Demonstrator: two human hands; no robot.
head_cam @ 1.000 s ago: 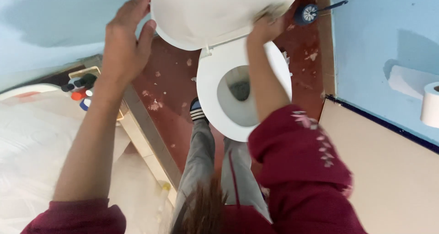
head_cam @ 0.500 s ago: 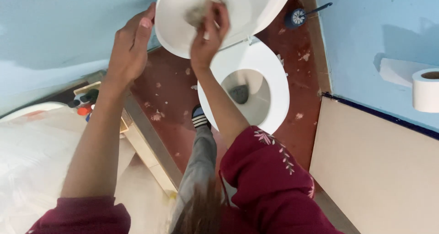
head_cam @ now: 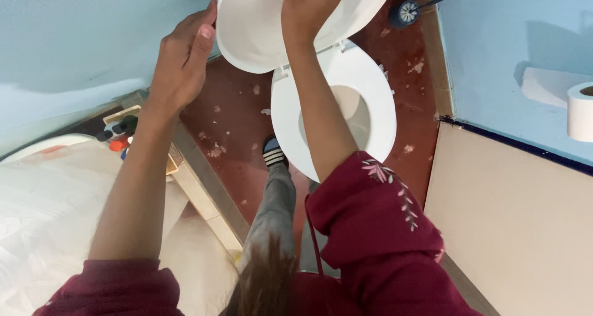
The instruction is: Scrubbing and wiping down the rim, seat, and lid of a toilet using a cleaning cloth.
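Note:
A white toilet lid (head_cam: pixel 259 32) is raised above the white seat (head_cam: pixel 377 106). My left hand (head_cam: pixel 182 63) grips the lid's left edge, thumb on the inner face. My right hand (head_cam: pixel 309 4) presses against the lid's inner face near the top of the view, fingers curled on a greyish pad that is almost wholly hidden under them. My forearm crosses over the bowl and hides most of its opening. Both sleeves are dark red.
A toilet brush (head_cam: pixel 411 10) stands in the far corner by the blue wall. A paper roll (head_cam: pixel 580 112) hangs on the right. Small bottles (head_cam: pixel 117 134) sit on a ledge beside the white tub (head_cam: pixel 37 192). My shoe (head_cam: pixel 272 152) rests on the speckled red floor (head_cam: pixel 235 124).
My right hand swept across the lid's inner face from its right edge to the middle, then up toward the top. My left hand closed onto the lid's left edge.

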